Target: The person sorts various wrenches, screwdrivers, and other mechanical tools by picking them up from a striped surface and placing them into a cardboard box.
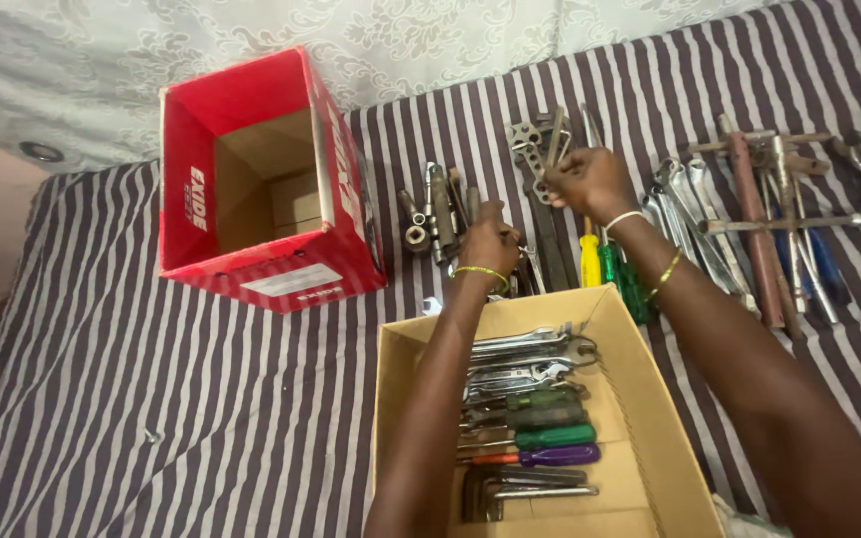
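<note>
Brown box (650,418) partly filled with spanners (530,349) and screwdrivers (540,438); many tools remain on the striped cloth (151,399). Left hand (488,242) closed among loose tools (440,209); right hand (590,181) grips flat metal pieces (530,144).

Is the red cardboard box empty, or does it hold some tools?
As far as visible, empty. The red box lies tipped on its side, its open mouth facing the camera, and only bare brown cardboard shows inside; the near corner stays hidden.

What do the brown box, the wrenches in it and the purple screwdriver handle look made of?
Brown box: plain corrugated cardboard by its matte tan walls. Wrenches: bare metal, probably steel, grey with a dull shine. Purple handle: likely translucent plastic, glossy.
</note>
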